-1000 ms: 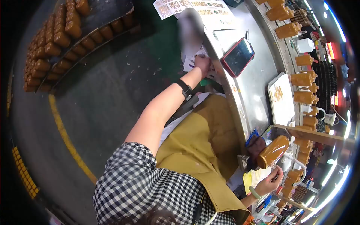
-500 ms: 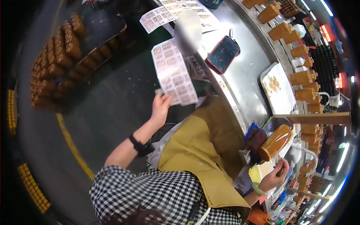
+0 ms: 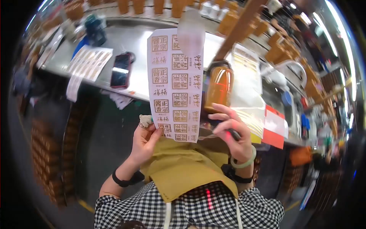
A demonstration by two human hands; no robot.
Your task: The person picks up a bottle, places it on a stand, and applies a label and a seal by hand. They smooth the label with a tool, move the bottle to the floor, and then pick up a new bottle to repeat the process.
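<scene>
My left hand [image 3: 146, 141] pinches the lower left corner of a white sheet [image 3: 167, 87] printed with rows of gold characters. A pale cloth-like wad [image 3: 145, 120] sits at that hand's fingertips. Right of the sheet, my right hand [image 3: 232, 133] has its fingers curled around a dark-handled tool [image 3: 233, 134], whose thin metal end points left toward the sheet's lower edge. Just above that hand lies a glossy amber-brown bottle [image 3: 220, 86], tilted, with its dark end away from me. A blurred pale oval covers the sheet's top right.
On the metal table [image 3: 133, 38] to the left are a phone [image 3: 121, 70] in a red case and more printed sheets [image 3: 89, 63]. A wooden post [image 3: 240, 28] rises behind the bottle. Red-and-white papers [image 3: 274, 128] lie at right. Brown bottles line the back.
The view has swung toward the table. The sheet is now upright before me, beside the bottle. My right hand now holds the dark-handled tool and is nearer the sheet.
</scene>
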